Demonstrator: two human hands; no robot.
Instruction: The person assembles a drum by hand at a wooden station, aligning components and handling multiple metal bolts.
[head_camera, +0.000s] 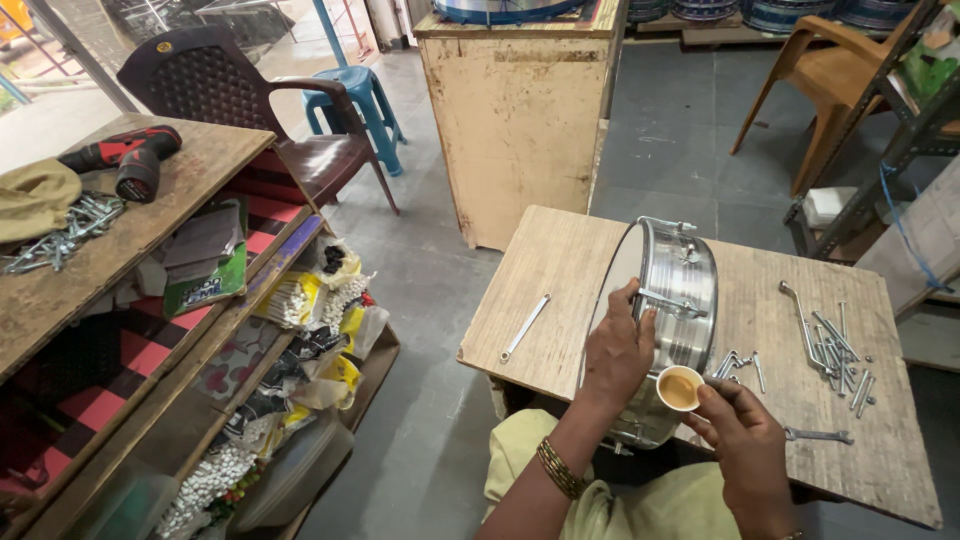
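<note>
Small cup (680, 388) of brown tea in right hand (745, 445), left hand (617, 350) on drum (668, 300)

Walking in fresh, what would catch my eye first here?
Most striking is the shiny metal drum standing on edge on the small wooden table, steadied by the left hand. Just beside it, the right hand holds a small paper cup of brown drink. To the right on the table lies a scatter of bolts, and a red power drill rests on the bench at far left.

Workshop: drill (128, 158), bolts (838, 355), spanners (524, 327)
</note>
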